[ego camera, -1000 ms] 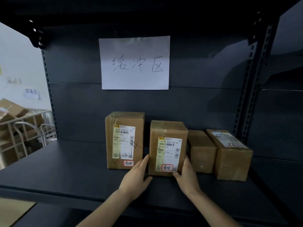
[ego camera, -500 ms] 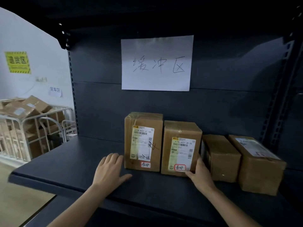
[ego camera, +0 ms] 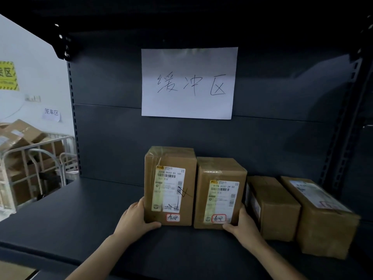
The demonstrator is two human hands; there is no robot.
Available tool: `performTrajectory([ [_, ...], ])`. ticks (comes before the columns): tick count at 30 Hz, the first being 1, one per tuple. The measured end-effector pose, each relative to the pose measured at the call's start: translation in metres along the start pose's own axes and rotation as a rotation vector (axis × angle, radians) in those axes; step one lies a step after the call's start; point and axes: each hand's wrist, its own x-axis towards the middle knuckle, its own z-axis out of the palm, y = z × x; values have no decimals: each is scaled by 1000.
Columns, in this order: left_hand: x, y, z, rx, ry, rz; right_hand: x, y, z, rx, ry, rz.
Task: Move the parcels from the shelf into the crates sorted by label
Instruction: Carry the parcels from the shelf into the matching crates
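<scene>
Two upright brown parcels stand side by side on the dark shelf. Both the left parcel and the middle parcel carry a white shipping label and a small red-outlined tag at the bottom. My left hand holds the left parcel's left side, its thumb across the bottom front edge. Over on the middle parcel's right side, my right hand grips the lower corner, thumb in front. The two parcels touch each other between my hands.
Two more brown parcels lie to the right, close to my right hand. A handwritten paper sign hangs on the shelf's back panel. A metal cage trolley with cardboard boxes stands beyond the shelf's left end.
My left hand moved from the bare shelf onto the left side of the left parcel. My right hand stayed at the middle parcel's right side. The view shifted slightly.
</scene>
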Motion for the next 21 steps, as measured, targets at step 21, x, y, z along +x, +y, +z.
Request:
performTrajectory([
  [21,-50,18,-29,-168,113,-29,-45,-16,-17,88,13,-124],
])
